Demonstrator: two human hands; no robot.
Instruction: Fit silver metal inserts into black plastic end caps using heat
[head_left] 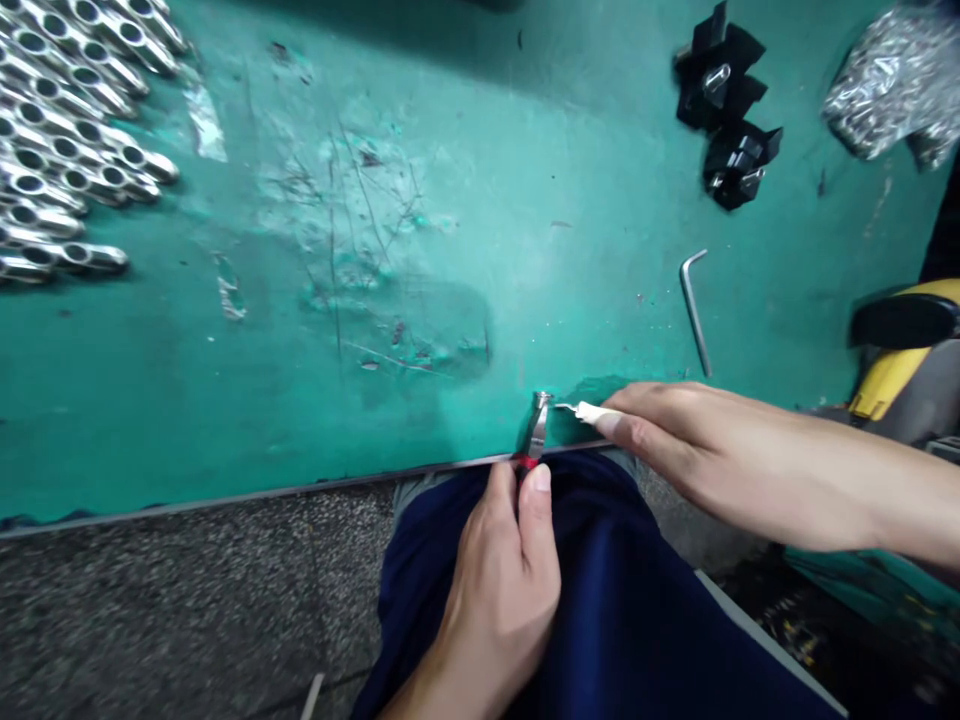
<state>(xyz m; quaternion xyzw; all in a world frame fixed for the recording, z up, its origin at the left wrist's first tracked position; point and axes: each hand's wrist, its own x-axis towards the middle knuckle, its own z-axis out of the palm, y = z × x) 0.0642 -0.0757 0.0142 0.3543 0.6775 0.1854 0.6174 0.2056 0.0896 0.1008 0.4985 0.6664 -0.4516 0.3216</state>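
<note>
Near the front edge of the green table, my left hand (510, 570) is closed around the red handle of small metal pliers (538, 430). A small shiny metal part (543, 397) sits at the pliers' jaws. From the right, my right hand (675, 430) pinches a white-handled tool (595, 413) with a thin metal tip. That tip points left and reaches close to the small part; whether they touch is too small to tell.
Many metal tubes (64, 150) lie at the far left. An L-shaped hex key (695, 315) rests behind my right hand. Black parts (724, 110) and a clear plastic bag (892, 80) are at the back right. A yellow and black tool (885, 380) stands at the right edge.
</note>
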